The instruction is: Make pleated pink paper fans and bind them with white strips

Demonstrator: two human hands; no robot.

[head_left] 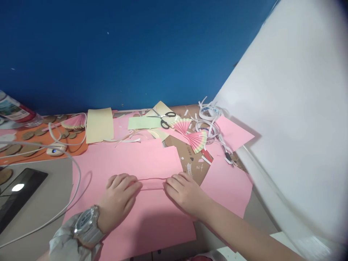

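Observation:
A narrow folded strip of pink paper (152, 184) lies crosswise in front of me, over a large pink sheet (152, 221). My left hand (121, 190), with a silver watch (88, 222) on its wrist, is closed on the strip's left end, fingers bent together. On the right end, my right hand (183, 190) is closed in the same way, its fingers hiding that end. Between the hands the middle of the strip shows, with a crease along its far edge. Another pink sheet (130, 159) lies just beyond.
Scissors (164, 119) rest on green paper (143, 123) at the back. Near them are a pleated pink paper bow (190, 134), curled white strips (208, 116) and a pen (227, 156). A phone (23, 195), white cable (78, 174) and bottle (17, 110) are at left; a white wall (293, 108) rises right.

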